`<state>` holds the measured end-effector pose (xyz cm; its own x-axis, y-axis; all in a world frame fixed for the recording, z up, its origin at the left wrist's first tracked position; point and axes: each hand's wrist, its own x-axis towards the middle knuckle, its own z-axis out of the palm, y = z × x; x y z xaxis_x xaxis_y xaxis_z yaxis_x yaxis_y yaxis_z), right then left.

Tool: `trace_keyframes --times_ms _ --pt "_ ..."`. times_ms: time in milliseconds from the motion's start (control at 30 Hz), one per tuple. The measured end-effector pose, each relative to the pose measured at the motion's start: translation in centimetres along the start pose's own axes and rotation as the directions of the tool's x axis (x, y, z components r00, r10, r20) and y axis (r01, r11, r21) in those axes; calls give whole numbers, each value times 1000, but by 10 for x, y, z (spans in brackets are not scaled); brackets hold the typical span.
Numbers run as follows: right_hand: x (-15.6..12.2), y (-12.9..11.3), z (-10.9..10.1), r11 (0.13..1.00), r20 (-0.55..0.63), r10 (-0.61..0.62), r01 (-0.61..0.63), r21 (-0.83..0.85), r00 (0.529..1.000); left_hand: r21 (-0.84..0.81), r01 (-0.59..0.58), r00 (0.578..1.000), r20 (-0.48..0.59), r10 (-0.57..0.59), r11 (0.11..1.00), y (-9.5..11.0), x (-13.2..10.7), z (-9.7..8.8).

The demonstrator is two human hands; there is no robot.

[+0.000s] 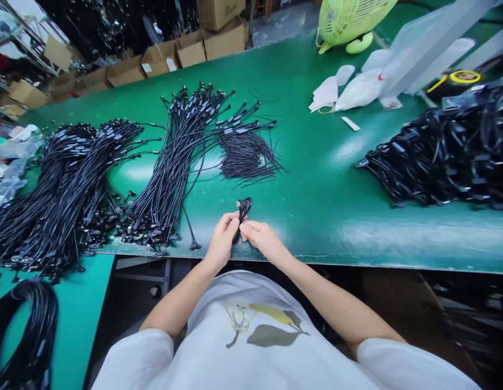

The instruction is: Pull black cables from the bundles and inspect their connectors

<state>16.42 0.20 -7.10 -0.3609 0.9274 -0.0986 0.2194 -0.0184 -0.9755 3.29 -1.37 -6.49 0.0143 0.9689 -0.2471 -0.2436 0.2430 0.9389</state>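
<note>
Newcomer: Hands first; where do they sit, and what is in them?

Bench-mate: Both are at the near edge of the green table (316, 216), close together; the left hand (220, 241) and the right hand (262, 238) meet on one small coiled cable (243, 207); the fingers of each are closed on its lower end, thumb against forefinger, and the loops with the plug stand up above the fingertips.

Newcomer: Why pinch it from both sides?

Bench-mate: My guess only; a springy coil opens unless it is nipped at the waist, and two grips close to the body give steadiness; the forearms come in low over the table edge.

Newcomer: And the black heaps?

Bench-mate: Sorted by kind, it seems; a long pile (68, 189) lies far left; a fanned bundle (174, 162) lies just left of the hands, with many connectors towards the near edge; thin black ties (248, 158) lie straight ahead, probably kept there for easy reach; a tangled heap (446, 151) sits well to the right; none touches the hands.

Newcomer: Anything else?

Bench-mate: A pale green fan (348, 21) and white bags (357, 86) at the far right; cardboard boxes (186, 51) beyond the far edge; a thick coil (27, 330) on the lower surface at the left; whether the heap on the right is bound or loose, I cannot tell.
</note>
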Motion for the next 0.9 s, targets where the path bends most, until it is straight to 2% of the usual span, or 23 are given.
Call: trace_keyframes --times_ms 100,200,267,333,400,467,533,567,633,700,733,767,800,833,867,900 --pt "0 5 -8 960 -56 -21 5 -281 998 -108 140 988 75 -132 984 -1 3 5" --pt "-2 8 -21 788 -105 -5 -61 -613 994 -216 97 995 45 -89 972 2 10 8" --pt "-6 8 -29 765 -147 -53 -54 -642 988 -254 62 998 8 -62 965 3 18 9" --pt "-10 7 -32 818 -184 -169 33 -575 968 -221 83 997 19 -81 972 1 25 11" --pt "-13 6 -29 858 -213 -258 122 -499 942 -90 93 995 52 -89 992 -7 26 14" --pt "-14 6 -22 875 -216 -258 133 -465 942 147 24 997 73 -35 989 -17 21 20" --pt "-14 10 -17 901 -192 -191 95 -423 963 409 -85 990 138 30 909 -24 11 25" --pt "-13 12 -16 919 -175 -154 76 -388 973 510 -138 978 204 36 849 -25 6 27" --pt "-12 18 -23 950 -155 -95 43 -309 983 619 -262 923 384 5 741 -22 1 28" --pt "-10 25 -40 967 -190 -30 -20 -254 981 630 -417 828 560 -12 655 -10 4 23" --pt "-9 29 -53 964 -233 7 -68 -256 972 627 -478 790 613 -12 615 -2 8 18" --pt "-7 32 -68 952 -287 37 -122 -281 957 638 -512 777 630 -7 575 7 12 10" --pt "-5 34 -85 927 -348 49 -172 -332 936 670 -518 794 607 9 532 18 18 1" --pt "-5 35 -103 891 -405 39 -215 -399 913 718 -498 833 552 37 486 29 22 -12" --pt "-5 34 -122 848 -452 14 -250 -467 892 783 -446 885 457 84 434 41 26 -28" --pt "-7 32 -142 804 -486 -14 -279 -526 874 845 -398 917 365 157 357 53 29 -47"
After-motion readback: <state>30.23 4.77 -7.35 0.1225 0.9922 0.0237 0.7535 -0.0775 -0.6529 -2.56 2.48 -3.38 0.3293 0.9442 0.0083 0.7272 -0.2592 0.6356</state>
